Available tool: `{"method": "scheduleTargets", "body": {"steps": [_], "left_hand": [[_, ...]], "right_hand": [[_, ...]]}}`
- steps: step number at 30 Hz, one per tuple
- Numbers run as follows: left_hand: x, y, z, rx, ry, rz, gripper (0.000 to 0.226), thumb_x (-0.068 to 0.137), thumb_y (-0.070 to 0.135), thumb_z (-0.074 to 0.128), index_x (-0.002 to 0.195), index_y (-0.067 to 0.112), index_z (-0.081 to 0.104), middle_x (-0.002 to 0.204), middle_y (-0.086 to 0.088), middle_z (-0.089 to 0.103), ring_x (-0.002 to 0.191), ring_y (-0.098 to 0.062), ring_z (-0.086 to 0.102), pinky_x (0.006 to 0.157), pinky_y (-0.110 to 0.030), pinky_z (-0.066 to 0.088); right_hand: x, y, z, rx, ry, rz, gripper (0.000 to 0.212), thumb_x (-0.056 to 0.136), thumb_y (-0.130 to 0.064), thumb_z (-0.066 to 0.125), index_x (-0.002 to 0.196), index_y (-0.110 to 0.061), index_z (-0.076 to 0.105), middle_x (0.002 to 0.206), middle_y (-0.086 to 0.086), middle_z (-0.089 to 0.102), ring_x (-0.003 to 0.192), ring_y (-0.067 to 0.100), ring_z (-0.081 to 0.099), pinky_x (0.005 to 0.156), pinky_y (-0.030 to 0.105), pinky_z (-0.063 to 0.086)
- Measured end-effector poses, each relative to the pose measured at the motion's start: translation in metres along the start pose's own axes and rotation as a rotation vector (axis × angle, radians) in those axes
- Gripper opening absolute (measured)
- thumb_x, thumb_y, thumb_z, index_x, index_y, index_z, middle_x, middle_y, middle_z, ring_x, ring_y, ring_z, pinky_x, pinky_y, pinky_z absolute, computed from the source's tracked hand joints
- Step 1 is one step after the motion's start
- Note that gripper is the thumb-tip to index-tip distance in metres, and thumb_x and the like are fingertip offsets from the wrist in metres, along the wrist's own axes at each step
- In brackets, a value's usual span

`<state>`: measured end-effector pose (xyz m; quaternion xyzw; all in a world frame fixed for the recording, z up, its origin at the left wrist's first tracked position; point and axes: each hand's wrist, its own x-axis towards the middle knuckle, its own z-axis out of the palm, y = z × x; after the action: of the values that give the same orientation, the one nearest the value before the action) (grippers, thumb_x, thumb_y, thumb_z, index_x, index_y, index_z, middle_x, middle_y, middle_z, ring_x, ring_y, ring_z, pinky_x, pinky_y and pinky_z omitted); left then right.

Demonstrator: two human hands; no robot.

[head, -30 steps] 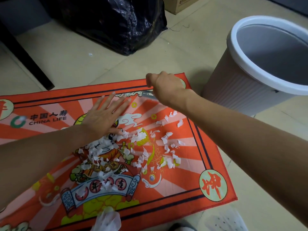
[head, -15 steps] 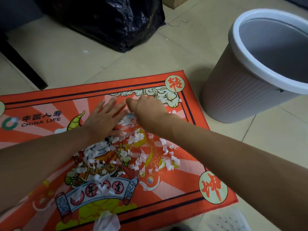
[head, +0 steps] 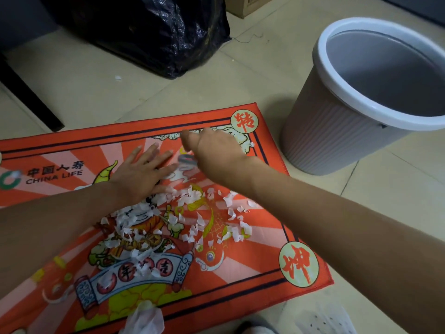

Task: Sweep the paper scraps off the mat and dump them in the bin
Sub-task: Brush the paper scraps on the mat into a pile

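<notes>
An orange printed mat (head: 72,145) lies on the tiled floor with several white paper scraps (head: 134,220) strewn over its middle and right part. My left hand (head: 142,174) rests flat on the mat, fingers spread, just above the scraps. My right hand (head: 214,155) hovers close beside it near the mat's far right corner, its fingers curled down. A small grey object (head: 187,160), blurred, shows under those fingers. The grey bin (head: 356,97) with a white rim stands upright on the floor to the right of the mat.
A black plastic bag (head: 149,32) and a cardboard box (head: 250,6) sit behind the mat. A dark furniture leg (head: 29,97) stands at the far left. One stray scrap (head: 118,78) lies on the floor. A crumpled white sheet (head: 144,319) lies at the mat's near edge.
My right hand came down from above the mat's far edge to beside my left hand, then shifted slightly right. My left hand stayed flat in place.
</notes>
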<state>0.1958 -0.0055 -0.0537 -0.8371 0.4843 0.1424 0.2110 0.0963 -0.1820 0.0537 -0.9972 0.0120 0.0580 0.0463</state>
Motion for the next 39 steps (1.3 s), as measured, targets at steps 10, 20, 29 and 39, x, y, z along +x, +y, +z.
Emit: {"method": "scheduleTargets", "body": {"steps": [10,20,29,39], "left_hand": [[0.022,0.021,-0.018,0.024,-0.049,0.007,0.058,0.101,0.049,0.006,0.148,0.037,-0.026,0.162,0.000,-0.020,0.147,-0.030,-0.024,0.116,-0.052,-0.014],[0.038,0.029,-0.032,0.227,-0.121,-0.010,0.078,0.099,0.055,0.023,0.143,0.034,-0.037,0.160,-0.008,-0.026,0.146,-0.036,-0.025,0.117,-0.056,-0.009],[0.035,0.034,-0.031,0.238,-0.102,-0.044,0.073,0.102,0.052,0.023,0.143,0.036,-0.035,0.163,-0.005,-0.018,0.147,-0.035,-0.021,0.118,-0.056,-0.006],[0.030,0.034,-0.028,0.266,-0.072,-0.017,0.076,0.103,0.048,0.029,0.141,0.036,-0.036,0.164,-0.003,-0.014,0.147,-0.038,-0.021,0.117,-0.057,-0.006]], "right_hand": [[0.003,0.084,-0.008,-0.128,-0.051,0.264,0.055,0.088,0.003,0.051,0.138,-0.017,0.041,0.126,0.015,0.052,0.115,0.035,0.054,0.079,0.036,0.042],[-0.007,0.095,0.021,-0.012,-0.094,0.285,0.052,0.087,0.002,0.055,0.135,-0.016,0.044,0.121,0.015,0.055,0.110,0.033,0.055,0.074,0.033,0.040],[-0.037,0.039,0.024,0.037,-0.126,0.127,0.047,0.090,-0.002,0.054,0.134,-0.013,0.040,0.110,0.011,0.054,0.099,0.028,0.056,0.067,0.030,0.037],[-0.036,0.037,0.002,0.004,-0.082,0.100,0.042,0.098,-0.015,0.051,0.137,-0.013,0.037,0.110,0.011,0.054,0.100,0.029,0.058,0.065,0.031,0.036]]}}
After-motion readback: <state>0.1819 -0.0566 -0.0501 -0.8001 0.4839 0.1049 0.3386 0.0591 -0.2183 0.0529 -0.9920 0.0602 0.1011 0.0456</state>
